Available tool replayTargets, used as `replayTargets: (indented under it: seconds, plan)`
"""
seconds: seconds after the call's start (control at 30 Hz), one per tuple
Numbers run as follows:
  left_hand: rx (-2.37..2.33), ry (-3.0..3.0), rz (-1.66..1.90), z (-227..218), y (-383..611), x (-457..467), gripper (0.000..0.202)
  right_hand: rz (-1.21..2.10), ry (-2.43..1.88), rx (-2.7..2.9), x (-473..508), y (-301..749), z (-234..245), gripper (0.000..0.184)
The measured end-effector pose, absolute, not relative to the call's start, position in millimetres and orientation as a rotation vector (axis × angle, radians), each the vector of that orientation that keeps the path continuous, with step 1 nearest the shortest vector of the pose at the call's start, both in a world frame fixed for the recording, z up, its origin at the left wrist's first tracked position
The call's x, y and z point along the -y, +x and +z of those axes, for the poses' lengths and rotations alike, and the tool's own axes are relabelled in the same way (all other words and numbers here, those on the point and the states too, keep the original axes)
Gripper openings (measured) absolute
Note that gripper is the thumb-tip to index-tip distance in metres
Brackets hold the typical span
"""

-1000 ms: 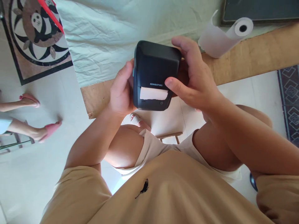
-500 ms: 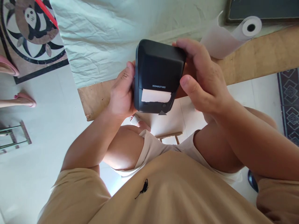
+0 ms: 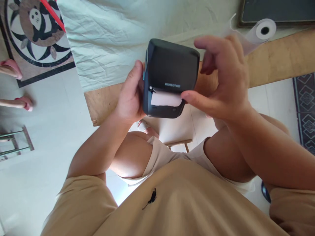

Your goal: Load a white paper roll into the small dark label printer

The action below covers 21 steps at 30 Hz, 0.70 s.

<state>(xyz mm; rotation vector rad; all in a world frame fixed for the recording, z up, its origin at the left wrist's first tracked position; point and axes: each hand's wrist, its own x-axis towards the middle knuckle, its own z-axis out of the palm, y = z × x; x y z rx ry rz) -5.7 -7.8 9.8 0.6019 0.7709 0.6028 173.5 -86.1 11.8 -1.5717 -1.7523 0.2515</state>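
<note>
A black label printer (image 3: 173, 65), marked NIIMBOT, is held over the table's front edge. My left hand (image 3: 131, 93) is closed round its left side, thumb up along the edge, with the other fingers hidden beneath. A white paper strip (image 3: 166, 98) sticks out of the slot below the lid, and a narrow dark gap shows at the slot's left end. On the right, my right hand (image 3: 225, 75) has thumb and fingers spread apart. Its thumb tip is at the lid's lower right corner, by the strip's end; whether it presses there I cannot tell.
A partly unrolled white paper roll (image 3: 265, 30) lies at the right on the cloth-covered table (image 3: 103, 42), beside a dark tray-like object (image 3: 280, 11). Another person's feet in pink slippers (image 3: 26, 103) are at the left, near a metal-framed stool (image 3: 16, 142).
My right hand has let go of the printer's right side and its fingers have spread; its thumb has moved down-left to the lid corner. A gap now shows under the lid.
</note>
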Motion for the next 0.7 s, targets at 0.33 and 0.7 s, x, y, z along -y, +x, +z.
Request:
replayTargets:
  seconds: [0.33, 0.7]
  plan:
    - [-0.596, 0.674, 0.62, -2, -12, 8, 0.03, 0.388, -1.396, 1.45, 83, 161, 26, 0.023]
    - [-0.556, 0.847, 0.554, -5, -16, 9, 0.04, 0.236, -1.534, 1.562, 84, 161, 27, 0.009]
